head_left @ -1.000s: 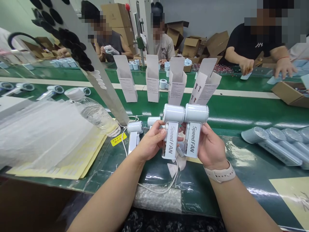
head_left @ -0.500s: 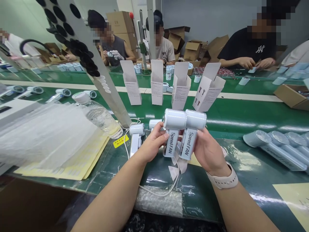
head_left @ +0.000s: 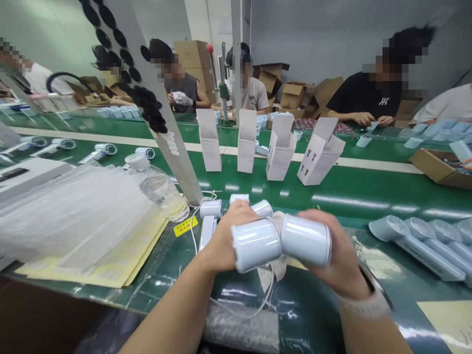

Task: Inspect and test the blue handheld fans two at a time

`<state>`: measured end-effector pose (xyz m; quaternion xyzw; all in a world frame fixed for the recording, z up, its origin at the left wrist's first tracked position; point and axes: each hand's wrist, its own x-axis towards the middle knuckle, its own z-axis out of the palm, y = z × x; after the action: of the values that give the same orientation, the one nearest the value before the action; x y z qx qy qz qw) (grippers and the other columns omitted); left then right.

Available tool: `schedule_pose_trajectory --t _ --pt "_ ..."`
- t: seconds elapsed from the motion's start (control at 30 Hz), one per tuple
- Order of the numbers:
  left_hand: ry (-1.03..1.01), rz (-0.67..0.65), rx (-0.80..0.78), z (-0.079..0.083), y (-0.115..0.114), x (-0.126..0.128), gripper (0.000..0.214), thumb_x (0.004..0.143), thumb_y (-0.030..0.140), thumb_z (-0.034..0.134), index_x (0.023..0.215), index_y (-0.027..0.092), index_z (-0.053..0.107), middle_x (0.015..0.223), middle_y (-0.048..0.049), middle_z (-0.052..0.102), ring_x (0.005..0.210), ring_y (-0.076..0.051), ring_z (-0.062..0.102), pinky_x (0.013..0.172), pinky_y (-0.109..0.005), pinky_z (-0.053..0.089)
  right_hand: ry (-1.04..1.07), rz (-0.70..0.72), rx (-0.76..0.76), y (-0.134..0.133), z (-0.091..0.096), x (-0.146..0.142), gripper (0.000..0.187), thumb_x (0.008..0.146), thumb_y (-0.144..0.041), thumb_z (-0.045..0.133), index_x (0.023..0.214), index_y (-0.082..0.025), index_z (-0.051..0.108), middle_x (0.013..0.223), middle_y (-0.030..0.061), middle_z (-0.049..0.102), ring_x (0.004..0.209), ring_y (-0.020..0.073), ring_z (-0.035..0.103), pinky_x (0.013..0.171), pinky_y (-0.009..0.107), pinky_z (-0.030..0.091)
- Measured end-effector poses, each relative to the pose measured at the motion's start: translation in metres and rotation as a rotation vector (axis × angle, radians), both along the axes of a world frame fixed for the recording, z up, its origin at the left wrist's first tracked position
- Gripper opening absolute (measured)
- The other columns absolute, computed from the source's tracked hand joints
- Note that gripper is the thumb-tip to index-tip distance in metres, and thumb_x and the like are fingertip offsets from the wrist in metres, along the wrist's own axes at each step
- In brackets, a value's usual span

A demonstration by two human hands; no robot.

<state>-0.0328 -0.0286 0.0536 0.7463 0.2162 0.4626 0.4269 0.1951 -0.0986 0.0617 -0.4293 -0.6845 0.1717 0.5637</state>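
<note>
In the head view, my left hand (head_left: 229, 230) is closed round a pale blue handheld fan (head_left: 257, 245). My right hand (head_left: 336, 255), slightly smeared by motion, grips a second handheld fan (head_left: 306, 239). Both fans have their cylindrical heads towards me, close together at the middle; their handles are hidden beneath. Just beyond my left hand, more pale blue fans lie on the bench, one (head_left: 211, 209) with its handle towards me and another (head_left: 263, 209) partly covered. Below the held fans runs a white cable (head_left: 243, 314), beside a whitish crumpled scrap (head_left: 279, 271).
Several open white boxes (head_left: 280, 150) stand on the green conveyor (head_left: 354, 189). A plastic bottle (head_left: 162, 189) and translucent bags (head_left: 84, 211) lie to the left, by a slanted post (head_left: 177, 162). Several fans (head_left: 424, 250) are lined up at right. Co-workers sit opposite.
Both fans have tipped and come nearer me, so their printed handles no longer show. My hands have turned over with them and the right has moved outward. The view has tilted up slightly.
</note>
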Motion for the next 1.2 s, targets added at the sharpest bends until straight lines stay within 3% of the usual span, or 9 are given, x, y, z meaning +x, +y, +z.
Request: schedule_pose_trajectory --t 0.1,0.27,0.47,0.63,0.77,0.87,0.93,1.1,1.2 --pt "-0.186 -0.013 -0.088 0.003 -0.005 -0.007 0.048 0.082 0.072 0.055 0.082 0.025 0.065 0.085 -0.0043 0.064 0.086 -0.022 0.061 0.098 -0.051 0.05 0.065 0.167 -0.055 -0.003 0.017 0.013 0.016 0.086 -0.049 0.065 0.085 -0.033 0.067 0.074 0.0027 0.068 0.074 0.0253 0.068 0.06 0.037 0.057" --pt "-0.386 -0.044 -0.412 0.006 -0.008 0.004 0.047 0.066 0.065 0.079 0.071 0.023 0.059 0.126 -0.0047 0.062 0.122 -0.03 0.056 0.103 -0.051 0.049 0.284 0.162 -0.071 -0.002 0.012 0.001 0.012 0.089 -0.046 0.064 0.098 -0.038 0.066 0.082 0.0036 0.063 0.082 0.0273 0.064 0.071 0.045 0.058" --pt "-0.428 0.044 -0.379 0.004 -0.007 0.013 0.032 0.069 0.049 0.084 0.075 0.026 0.062 0.123 -0.0009 0.064 0.134 -0.029 0.049 0.118 -0.054 0.035 0.506 0.227 -0.214 -0.007 -0.004 -0.017 0.022 0.086 -0.04 0.072 0.106 -0.032 0.07 0.101 0.0053 0.062 0.097 0.0246 0.061 0.087 0.043 0.055" --pt "-0.487 -0.119 -0.572 0.002 -0.006 0.012 0.055 0.067 0.07 0.075 0.105 0.03 0.068 0.13 -0.0061 0.063 0.125 -0.035 0.058 0.112 -0.058 0.043 0.601 0.144 -0.474 0.01 -0.019 -0.03 0.081 0.075 -0.043 0.083 0.145 -0.03 0.043 0.11 0.0072 0.068 0.095 0.0263 0.067 0.089 0.047 0.057" --pt "-0.445 -0.049 -0.419 -0.012 -0.005 0.019 0.066 0.06 0.077 0.075 0.102 0.026 0.071 0.145 -0.008 0.054 0.141 -0.039 0.043 0.119 -0.053 0.036 0.463 0.075 -0.458 0.014 -0.031 -0.054 0.102 0.084 -0.057 0.069 0.159 -0.025 0.008 0.151 0.0174 0.047 0.133 0.0324 0.052 0.112 0.053 0.042" --pt "-0.373 0.113 -0.233 -0.025 -0.005 0.027 0.087 0.049 0.085 0.073 0.115 0.028 0.067 0.148 -0.0093 0.05 0.142 -0.041 0.04 0.117 -0.055 0.037 0.296 0.208 -0.481 0.008 -0.038 -0.073 0.125 0.073 -0.059 0.079 0.16 -0.024 -0.003 0.161 0.018 0.033 0.147 0.0364 0.035 0.12 0.058 0.028" --pt "-0.38 0.23 -0.105 -0.03 -0.003 0.029 0.097 0.052 0.087 0.07 0.131 0.032 0.058 0.146 -0.0088 0.051 0.138 -0.039 0.044 0.118 -0.055 0.036 0.242 0.242 -0.482 0.005 -0.036 -0.078 0.133 0.066 -0.055 0.086 0.16 -0.027 -0.004 0.159 0.0155 0.039 0.144 0.0365 0.04 0.117 0.059 0.033" --pt "0.099 0.253 0.094 -0.035 0.02 0.019 0.08 0.079 0.084 0.044 0.132 0.026 0.058 0.145 -0.0137 0.05 0.138 -0.038 0.043 0.119 -0.058 0.029 -0.046 -0.154 -0.399 0.008 -0.012 -0.037 0.108 0.069 -0.046 0.082 0.158 -0.027 0.024 0.132 0.015 0.061 0.121 0.0379 0.058 0.102 0.056 0.047" --pt "0.517 0.517 0.111 -0.043 0.038 0.011 0.054 0.088 0.062 0.048 0.12 0.022 0.065 0.14 -0.0161 0.053 0.135 -0.039 0.042 0.117 -0.063 0.027 -0.305 -0.445 -0.497 0.005 -0.006 0.019 0.09 0.075 -0.042 0.073 0.155 -0.026 0.034 0.123 0.0146 0.06 0.111 0.0374 0.061 0.093 0.055 0.05"
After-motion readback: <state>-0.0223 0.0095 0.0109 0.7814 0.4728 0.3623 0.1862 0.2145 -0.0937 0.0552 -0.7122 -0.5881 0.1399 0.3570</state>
